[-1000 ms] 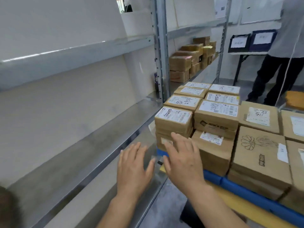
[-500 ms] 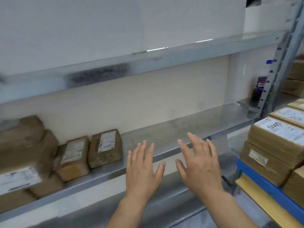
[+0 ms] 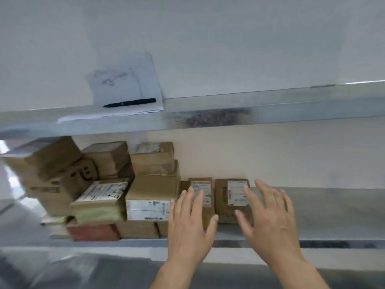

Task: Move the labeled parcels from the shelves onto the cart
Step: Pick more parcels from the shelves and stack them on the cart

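Two grey metal shelves span the frame: we see the upper shelf [image 3: 270, 113] crossing the middle band and the lower shelf [image 3: 325, 209] running through the lower half. On the lower shelf, at left and centre, stands a pile of brown parcels [image 3: 153, 188], stacked several high, many with white labels; its left side is blurred. At upper left-centre a sheaf of white papers [image 3: 125, 86] rests on the upper shelf. In the lower centre we find the left hand [image 3: 188, 230] and, to its right, the right hand [image 3: 270, 224], both spread wide with straight fingers and holding nothing. The left hand lies over the left small parcel [image 3: 205, 184], and the right hand overlaps the right small parcel [image 3: 224, 199]; we cannot tell whether either hand touches. These two labeled parcels lie flat, side by side on the lower shelf just right of the pile, labels up. A black pen [image 3: 129, 103] lies across the papers' front edge.
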The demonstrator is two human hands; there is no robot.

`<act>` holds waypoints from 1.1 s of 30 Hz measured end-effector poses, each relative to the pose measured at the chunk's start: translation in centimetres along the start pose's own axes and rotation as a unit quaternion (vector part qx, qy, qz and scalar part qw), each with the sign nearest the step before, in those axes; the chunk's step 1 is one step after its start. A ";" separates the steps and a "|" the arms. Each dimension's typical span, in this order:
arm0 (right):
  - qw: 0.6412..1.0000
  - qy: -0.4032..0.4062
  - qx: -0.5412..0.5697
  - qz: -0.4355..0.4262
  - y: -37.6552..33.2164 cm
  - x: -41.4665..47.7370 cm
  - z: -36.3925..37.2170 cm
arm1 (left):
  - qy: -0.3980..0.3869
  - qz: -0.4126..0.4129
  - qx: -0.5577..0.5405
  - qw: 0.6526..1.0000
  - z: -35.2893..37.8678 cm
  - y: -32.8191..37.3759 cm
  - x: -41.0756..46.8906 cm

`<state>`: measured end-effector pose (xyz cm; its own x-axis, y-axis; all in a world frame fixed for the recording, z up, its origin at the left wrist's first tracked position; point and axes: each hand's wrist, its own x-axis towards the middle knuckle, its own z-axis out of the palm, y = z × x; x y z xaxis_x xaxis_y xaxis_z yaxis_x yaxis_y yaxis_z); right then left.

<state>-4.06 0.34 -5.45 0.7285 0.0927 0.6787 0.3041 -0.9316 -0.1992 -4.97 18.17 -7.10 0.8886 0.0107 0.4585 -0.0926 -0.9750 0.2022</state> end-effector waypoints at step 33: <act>0.900 -0.205 0.321 0.212 -16.3 17.2 16.0 | -0.081 -0.190 -0.348 0.915 -3.1 -20.7 17.0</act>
<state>13.35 22.73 -1.79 0.9878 0.0216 0.1544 0.1421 -0.5315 -0.8351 10.67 39.17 -0.83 0.9659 0.2306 0.1178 0.0232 -0.5303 0.8475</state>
